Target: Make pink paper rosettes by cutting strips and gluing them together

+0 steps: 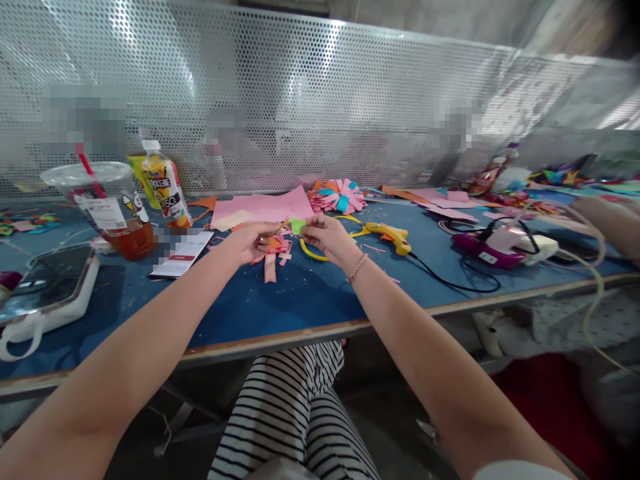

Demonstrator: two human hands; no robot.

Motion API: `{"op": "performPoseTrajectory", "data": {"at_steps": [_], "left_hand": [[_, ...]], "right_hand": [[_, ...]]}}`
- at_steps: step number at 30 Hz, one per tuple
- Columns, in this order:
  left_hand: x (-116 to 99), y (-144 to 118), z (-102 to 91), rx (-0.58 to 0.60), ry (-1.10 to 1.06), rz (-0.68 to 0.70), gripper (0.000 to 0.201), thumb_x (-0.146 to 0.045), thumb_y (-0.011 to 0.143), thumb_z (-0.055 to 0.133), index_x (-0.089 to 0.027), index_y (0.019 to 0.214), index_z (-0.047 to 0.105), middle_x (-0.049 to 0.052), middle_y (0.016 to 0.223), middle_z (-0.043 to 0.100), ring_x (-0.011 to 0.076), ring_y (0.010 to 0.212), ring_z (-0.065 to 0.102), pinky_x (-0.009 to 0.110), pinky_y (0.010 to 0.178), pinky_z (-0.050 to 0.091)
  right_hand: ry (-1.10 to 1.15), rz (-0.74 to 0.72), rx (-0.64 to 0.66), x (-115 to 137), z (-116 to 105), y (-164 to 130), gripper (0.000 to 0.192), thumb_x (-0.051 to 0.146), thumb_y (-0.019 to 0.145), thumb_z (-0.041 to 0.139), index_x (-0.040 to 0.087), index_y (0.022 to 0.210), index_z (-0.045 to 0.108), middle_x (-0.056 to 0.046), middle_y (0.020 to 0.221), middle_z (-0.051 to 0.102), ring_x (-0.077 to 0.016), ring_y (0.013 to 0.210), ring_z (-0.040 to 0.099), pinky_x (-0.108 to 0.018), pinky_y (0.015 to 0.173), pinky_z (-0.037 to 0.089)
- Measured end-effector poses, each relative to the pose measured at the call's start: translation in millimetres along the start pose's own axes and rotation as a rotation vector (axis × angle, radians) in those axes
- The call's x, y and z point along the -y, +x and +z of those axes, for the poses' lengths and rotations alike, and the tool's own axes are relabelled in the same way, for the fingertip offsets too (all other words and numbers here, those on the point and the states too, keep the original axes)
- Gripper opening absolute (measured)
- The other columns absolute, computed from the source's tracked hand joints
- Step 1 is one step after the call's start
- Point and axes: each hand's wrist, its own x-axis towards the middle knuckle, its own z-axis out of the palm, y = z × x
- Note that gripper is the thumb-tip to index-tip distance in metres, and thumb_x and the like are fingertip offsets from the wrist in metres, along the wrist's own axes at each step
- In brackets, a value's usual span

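Observation:
My left hand [249,241] and my right hand [325,237] meet over the blue table [280,307], both pinching a small green paper piece [298,227] between their fingertips. A thin yellowish strip runs from the left fingers toward the green piece. Below the hands lie pink and orange paper strips [274,259]. A yellow glue gun [390,235] lies just right of my right hand, its black cord trailing right. A bracelet sits on my right wrist.
Pink paper sheets [263,208] and a paper flower [340,195] lie behind the hands. On the left stand a lidded drink cup [107,207], a bottle [165,187] and a phone [47,283]. A purple device [480,252] and cables lie right. Another person's arm [613,223] rests far right.

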Motion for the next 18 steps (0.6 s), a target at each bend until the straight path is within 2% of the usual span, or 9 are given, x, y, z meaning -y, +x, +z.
{"op": "performPoseTrajectory", "data": {"at_steps": [4,10,15,18], "left_hand": [[1.7,0.3,0.2,0.024,0.058,0.031,0.01,-0.012,0.063,0.067,-0.009,0.067,0.059,0.0,0.053,0.05,-0.0008,0.035,0.026,0.013,0.032,0.015],[1.6,-2.7,2.6,-0.001,0.125,0.09,0.017,-0.015,0.061,0.071,-0.009,0.075,0.062,-0.003,0.049,0.045,-0.0002,0.036,0.027,0.015,0.034,0.014],[3.4,-3.0,5.0,-0.029,0.152,0.126,0.014,-0.015,0.06,0.07,-0.01,0.068,0.06,-0.005,0.046,0.04,0.0003,0.036,0.026,0.017,0.035,0.012],[7.4,0.2,4.8,0.001,0.148,0.137,0.014,-0.015,0.059,0.069,-0.012,0.064,0.057,-0.005,0.047,0.039,0.0008,0.036,0.027,0.016,0.034,0.014]], "right_hand": [[0.042,0.022,0.038,-1.4,1.4,1.0,0.019,0.006,0.06,0.066,0.016,0.068,0.051,0.006,0.06,0.056,-0.0049,0.056,0.057,-0.019,0.061,0.048],[0.071,0.064,0.018,-3.1,1.9,2.6,0.02,0.003,0.062,0.061,0.015,0.075,0.056,0.005,0.06,0.058,-0.0052,0.056,0.057,-0.017,0.058,0.047],[0.088,0.061,0.038,-3.1,2.6,1.6,0.02,0.005,0.06,0.063,0.016,0.075,0.056,0.005,0.058,0.057,-0.0051,0.054,0.056,-0.017,0.057,0.047],[0.1,0.056,0.062,-3.3,3.5,0.9,0.021,0.006,0.06,0.065,0.017,0.075,0.055,0.006,0.059,0.057,-0.0049,0.055,0.056,-0.017,0.057,0.046]]}}
